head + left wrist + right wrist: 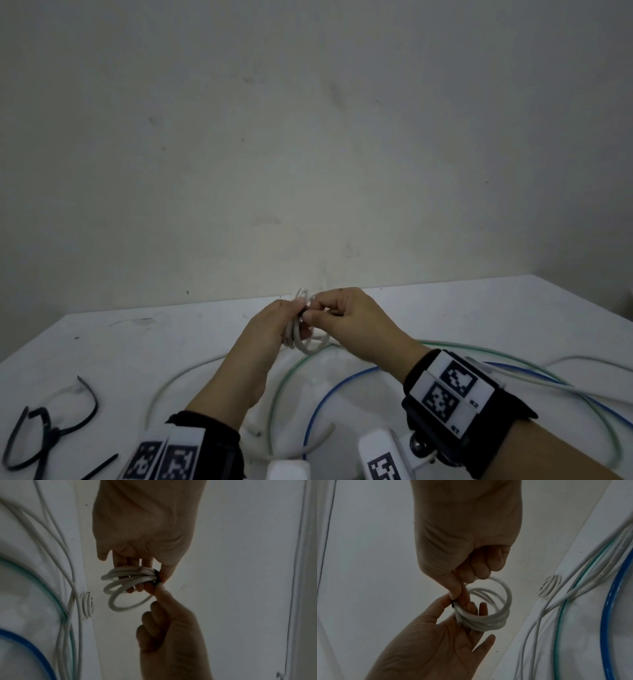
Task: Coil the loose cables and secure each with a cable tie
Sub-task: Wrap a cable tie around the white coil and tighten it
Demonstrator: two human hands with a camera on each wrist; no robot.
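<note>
A small coil of white cable (306, 342) is held up over the white table (137, 346). My left hand (291, 318) grips the coil, with fingers passed through its loops (491, 616). A black cable tie (157, 576) wraps the bundle at one side. My right hand (310, 313) pinches that tie (453, 603) between thumb and forefinger, its other fingers curled. In the left wrist view the coil (126, 588) hangs below the left hand (150, 566), and the right hand (159, 588) reaches in from below.
Loose green (284, 383), blue (329, 394) and white (164, 387) cables sprawl across the table near me. Several spare black cable ties (51, 425) lie at the front left. Another small white coil (87, 604) rests by the loose cables. A bare wall stands behind.
</note>
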